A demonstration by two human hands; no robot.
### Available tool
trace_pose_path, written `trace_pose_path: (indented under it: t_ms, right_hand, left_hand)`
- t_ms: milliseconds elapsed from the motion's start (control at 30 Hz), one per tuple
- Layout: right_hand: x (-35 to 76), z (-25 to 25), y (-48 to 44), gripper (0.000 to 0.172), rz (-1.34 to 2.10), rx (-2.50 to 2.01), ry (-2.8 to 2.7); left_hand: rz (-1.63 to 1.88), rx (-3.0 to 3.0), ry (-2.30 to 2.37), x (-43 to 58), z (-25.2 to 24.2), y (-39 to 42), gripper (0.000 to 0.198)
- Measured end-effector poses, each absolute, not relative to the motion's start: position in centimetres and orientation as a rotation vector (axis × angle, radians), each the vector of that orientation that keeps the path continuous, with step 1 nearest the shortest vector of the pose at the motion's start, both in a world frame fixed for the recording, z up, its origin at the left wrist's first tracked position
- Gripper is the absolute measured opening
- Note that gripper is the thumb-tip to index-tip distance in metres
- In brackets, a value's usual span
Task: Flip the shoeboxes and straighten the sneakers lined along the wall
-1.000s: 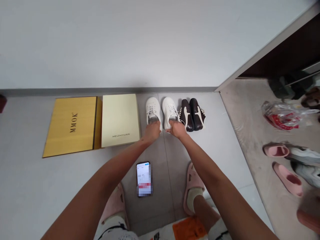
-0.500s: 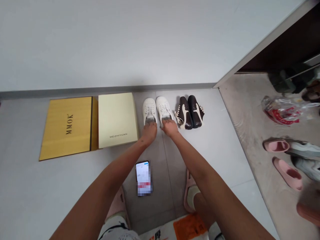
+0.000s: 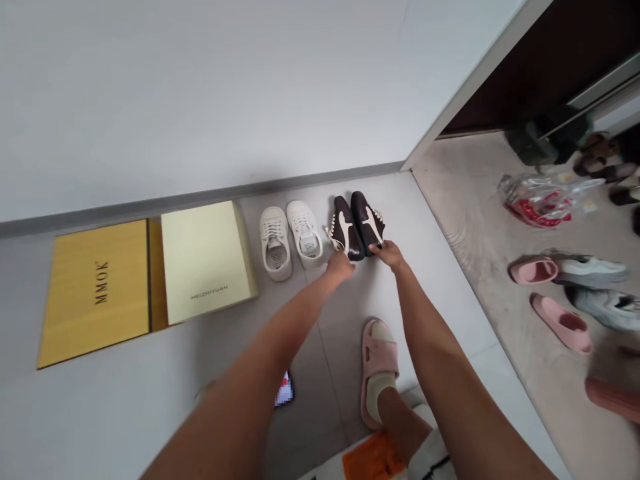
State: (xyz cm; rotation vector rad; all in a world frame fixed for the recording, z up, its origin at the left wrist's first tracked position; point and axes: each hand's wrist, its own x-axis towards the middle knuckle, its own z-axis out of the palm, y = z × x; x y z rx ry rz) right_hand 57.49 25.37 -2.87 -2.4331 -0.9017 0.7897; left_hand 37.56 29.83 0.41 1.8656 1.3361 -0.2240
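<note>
A pair of dark brown sneakers with cream stripes and laces stands side by side on the floor, toes toward the wall. At the heel of the left brown sneaker [image 3: 344, 223] is my left hand [image 3: 341, 265], fingers curled against it and slightly blurred. My right hand [image 3: 388, 255] pinches the heel of the right brown sneaker [image 3: 369, 223] from its outer side. Just left of them a pair of white sneakers, one white sneaker [image 3: 275, 243] and the other white sneaker [image 3: 305, 233], rests with nothing touching it.
A pale yellow shoebox [image 3: 207, 260] and a gold box [image 3: 100, 287] lie to the left. A phone [image 3: 285, 392] is partly hidden by my left forearm. To the right are pink slippers [image 3: 563, 323], grey sneakers [image 3: 605, 303] and a clear plastic bag [image 3: 543, 200].
Both hands have let go of the white sneakers and moved right to the heels of the brown sneakers. The white sneakers stay on the floor. My view has shifted right.
</note>
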Motion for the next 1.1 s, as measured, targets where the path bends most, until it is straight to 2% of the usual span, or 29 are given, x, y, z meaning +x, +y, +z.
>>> trace_pose_path:
  t_ms: [67, 167, 400, 567, 833, 1100]
  right_hand:
    - [57.2, -3.4, 25.5, 0.038, 0.763, -2.401, -0.993]
    - [56.8, -3.4, 25.9, 0.034, 0.591, -2.357, -1.237]
    - [57.1, -1.8, 25.7, 0.030, 0.183, -2.339, -1.583]
    - [56.4, -1.4, 25.3, 0.024, 0.123, -2.476, -1.663]
    - [54.3, -1.8, 26.3, 0.025, 0.141, -2.540, -1.781]
    - [52.6, -0.5, 25.7, 0.029, 0.153, -2.552, -1.547]
  left_hand:
    - [-0.194, 1.816, 1.450, 38.7, -0.8, 28.7, 0.052]
    - [-0.113, 1.811, 1.517, 38.7, -1.5, 28.2, 0.046]
    - [-0.099, 2.094, 1.352, 39.1, 1.0, 30.2, 0.037]
    - [-0.148, 2.264, 1.277, 40.0, 2.3, 30.4, 0.034]
    - [-0.155, 2.326, 1.289, 41.0, 2.3, 29.9, 0.031]
    - [-0.156, 2.403, 1.222, 40.8, 4.4, 29.1, 0.031]
